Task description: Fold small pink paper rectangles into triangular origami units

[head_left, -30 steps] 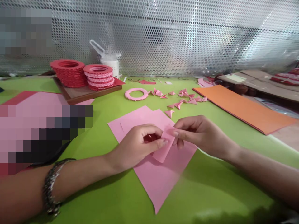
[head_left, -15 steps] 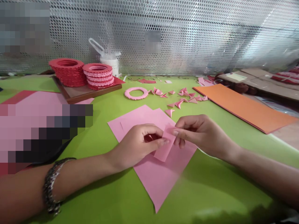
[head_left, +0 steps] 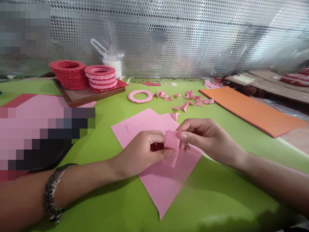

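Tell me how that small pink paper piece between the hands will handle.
The small pink paper piece, pinched by left hand and right hand, looks thin: probably light and floppy. Its visible fold suggests it creases easily and likely would not roll.

- Green table (head_left: 101, 199) fills the foreground.
- Perforated metal screen (head_left: 193, 35) runs behind it (shiny, catching light).
- Wooden board (head_left: 82, 96) sits far left.

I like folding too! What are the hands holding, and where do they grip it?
A small pink paper piece, pinched by both hands: left hand at its left edge, right hand at its top right.
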`<control>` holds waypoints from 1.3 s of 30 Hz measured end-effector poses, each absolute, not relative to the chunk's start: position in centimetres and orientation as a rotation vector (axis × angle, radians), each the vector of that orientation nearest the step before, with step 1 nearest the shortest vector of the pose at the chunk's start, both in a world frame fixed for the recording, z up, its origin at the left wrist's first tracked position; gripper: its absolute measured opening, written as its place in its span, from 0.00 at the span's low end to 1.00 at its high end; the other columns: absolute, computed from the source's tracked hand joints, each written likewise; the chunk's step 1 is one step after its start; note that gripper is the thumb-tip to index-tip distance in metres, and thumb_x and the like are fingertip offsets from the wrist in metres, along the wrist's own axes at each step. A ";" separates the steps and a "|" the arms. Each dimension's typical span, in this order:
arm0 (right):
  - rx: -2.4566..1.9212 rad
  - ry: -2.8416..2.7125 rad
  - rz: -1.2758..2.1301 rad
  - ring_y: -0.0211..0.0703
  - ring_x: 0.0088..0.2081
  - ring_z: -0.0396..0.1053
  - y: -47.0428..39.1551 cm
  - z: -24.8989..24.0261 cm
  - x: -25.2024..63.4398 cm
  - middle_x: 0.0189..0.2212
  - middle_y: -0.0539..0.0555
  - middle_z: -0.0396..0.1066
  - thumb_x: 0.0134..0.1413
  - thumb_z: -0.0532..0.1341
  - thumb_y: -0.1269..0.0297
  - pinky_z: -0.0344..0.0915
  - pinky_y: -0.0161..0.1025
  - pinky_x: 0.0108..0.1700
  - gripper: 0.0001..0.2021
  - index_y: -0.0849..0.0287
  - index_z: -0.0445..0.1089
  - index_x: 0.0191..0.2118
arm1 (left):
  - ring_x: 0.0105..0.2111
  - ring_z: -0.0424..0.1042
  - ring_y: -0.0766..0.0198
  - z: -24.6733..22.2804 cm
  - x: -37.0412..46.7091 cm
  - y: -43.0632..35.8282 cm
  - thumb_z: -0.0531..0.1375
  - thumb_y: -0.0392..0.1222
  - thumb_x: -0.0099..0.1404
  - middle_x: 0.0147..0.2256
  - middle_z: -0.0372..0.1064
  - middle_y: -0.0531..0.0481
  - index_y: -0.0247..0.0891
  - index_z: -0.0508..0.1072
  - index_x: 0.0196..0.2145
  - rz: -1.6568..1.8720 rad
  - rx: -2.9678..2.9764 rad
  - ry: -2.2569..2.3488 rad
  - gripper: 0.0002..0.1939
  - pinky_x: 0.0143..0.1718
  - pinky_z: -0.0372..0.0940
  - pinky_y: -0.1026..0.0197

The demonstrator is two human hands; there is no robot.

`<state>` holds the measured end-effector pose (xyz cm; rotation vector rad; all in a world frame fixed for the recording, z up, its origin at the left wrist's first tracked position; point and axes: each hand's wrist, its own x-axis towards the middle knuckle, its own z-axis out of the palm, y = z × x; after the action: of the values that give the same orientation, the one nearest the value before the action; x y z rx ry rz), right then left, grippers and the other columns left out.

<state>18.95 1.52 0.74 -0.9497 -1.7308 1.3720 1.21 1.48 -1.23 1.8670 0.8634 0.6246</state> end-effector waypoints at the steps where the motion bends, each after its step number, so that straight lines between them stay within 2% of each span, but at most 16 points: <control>1: -0.961 -1.733 1.381 0.28 0.19 0.64 1.5 0.7 18.9 0.17 0.47 0.68 0.45 0.63 0.64 0.63 0.26 0.23 0.07 0.63 0.69 0.25 | 0.32 0.67 0.63 -1.3 1.2 1.5 0.57 0.40 0.59 0.29 0.68 0.50 0.33 0.72 0.27 0.629 1.857 0.867 0.08 0.33 0.62 0.63; 6: -1.094 -1.812 1.340 0.28 0.19 0.62 1.6 0.8 18.9 0.16 0.46 0.66 0.41 0.65 0.65 0.61 0.25 0.22 0.08 0.63 0.68 0.21 | 0.33 0.68 0.63 -1.4 1.2 1.4 0.56 0.39 0.59 0.31 0.70 0.51 0.35 0.73 0.31 0.649 1.860 0.876 0.07 0.34 0.62 0.63; 11: -1.157 -1.860 1.273 0.29 0.19 0.62 1.6 0.8 18.9 0.15 0.47 0.65 0.43 0.64 0.61 0.60 0.27 0.22 0.11 0.62 0.67 0.20 | 0.28 0.66 0.65 -1.2 1.1 1.4 0.56 0.41 0.59 0.28 0.69 0.51 0.34 0.73 0.27 0.652 1.950 0.948 0.09 0.30 0.61 0.64; 15: -1.166 -1.900 1.215 0.30 0.19 0.62 1.6 0.8 19.0 0.16 0.48 0.65 0.45 0.62 0.60 0.60 0.28 0.23 0.12 0.63 0.66 0.20 | 0.26 0.64 0.67 -1.1 1.2 1.5 0.55 0.40 0.60 0.27 0.67 0.52 0.34 0.72 0.27 0.663 1.952 0.949 0.09 0.27 0.59 0.67; 20: -1.173 -1.892 1.173 0.30 0.19 0.62 1.5 0.7 19.1 0.16 0.48 0.66 0.45 0.62 0.59 0.61 0.29 0.23 0.13 0.62 0.65 0.20 | 0.22 0.61 0.70 -1.3 1.1 1.5 0.54 0.39 0.61 0.21 0.61 0.56 0.34 0.68 0.21 0.751 1.953 0.954 0.12 0.23 0.56 0.69; 28: -1.120 -1.825 1.182 0.30 0.19 0.63 1.5 0.7 18.9 0.16 0.48 0.65 0.44 0.63 0.60 0.62 0.28 0.24 0.13 0.62 0.64 0.19 | 0.21 0.62 0.72 -1.1 0.9 1.3 0.52 0.38 0.62 0.19 0.61 0.57 0.35 0.63 0.18 0.780 1.944 0.925 0.16 0.24 0.56 0.70; 34: -1.156 -1.945 1.076 0.29 0.20 0.62 1.4 0.8 18.8 0.16 0.48 0.64 0.54 0.55 0.62 0.61 0.28 0.24 0.16 0.62 0.62 0.18 | 0.21 0.60 0.72 -1.2 1.0 1.4 0.53 0.37 0.62 0.19 0.59 0.57 0.35 0.63 0.17 0.768 1.943 0.911 0.16 0.24 0.55 0.70; 39: -1.139 -2.008 0.965 0.28 0.18 0.58 1.3 0.7 18.8 0.15 0.47 0.60 0.55 0.54 0.64 0.56 0.27 0.21 0.17 0.62 0.60 0.17 | 0.20 0.59 0.72 -1.2 1.1 1.5 0.53 0.35 0.61 0.19 0.59 0.57 0.35 0.62 0.17 0.737 1.933 0.899 0.15 0.23 0.55 0.70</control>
<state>18.85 1.27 0.70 -1.1393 -2.0078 0.9646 1.14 1.45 -1.15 1.9334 0.8993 0.7370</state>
